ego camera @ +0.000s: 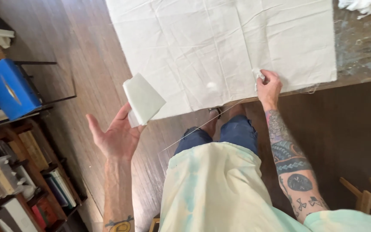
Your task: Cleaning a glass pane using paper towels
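Note:
A large creased cream cloth (220, 47) lies spread over a worn wooden table (361, 51). My right hand (268, 86) rests on the cloth's near edge, fingers pinched on a small white wad. A thin thread (202, 125) runs from under that edge down toward my legs. My left hand (117, 137) is raised palm up over the floor, left of the table, with a folded white square of cloth or paper (142, 99) held at its fingertips.
Bookshelves (22, 180) with books stand at the left, a blue tissue box (9, 88) on top. A crumpled white rag (361, 6) lies at the table's far right. A wooden chair back (366, 199) shows at lower right. Dark wood floor lies below.

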